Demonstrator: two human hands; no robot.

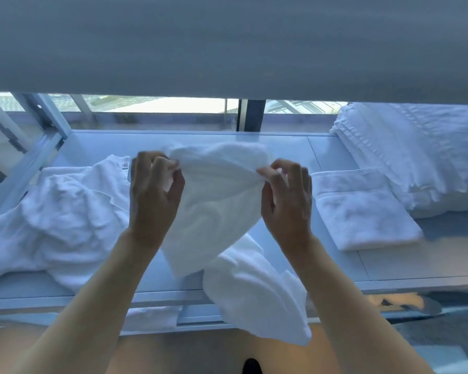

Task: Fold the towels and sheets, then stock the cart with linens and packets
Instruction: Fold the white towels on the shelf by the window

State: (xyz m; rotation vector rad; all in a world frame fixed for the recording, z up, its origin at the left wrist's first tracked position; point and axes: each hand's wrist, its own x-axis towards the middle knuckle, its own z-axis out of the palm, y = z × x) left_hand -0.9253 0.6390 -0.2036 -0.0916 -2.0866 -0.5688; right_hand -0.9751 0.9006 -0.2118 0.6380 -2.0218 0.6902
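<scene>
The left hand (153,195) and right hand (284,195) each pinch the upper edge of a white towel (216,209) between thumb and fingertips. The towel hangs between and below both grips, above the shelf (335,268), its lower end draped past the front edge.

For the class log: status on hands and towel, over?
Left hand and right hand pinch towel top edge, raised. Folded towel on right. Nothing blocking.

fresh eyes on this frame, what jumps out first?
Dead centre, the left hand and right hand each pinch the top edge of a white towel, held up with its tail drooping over the shelf front. A crumpled towel heap lies left; a folded towel and a stacked pile sit right.
</scene>
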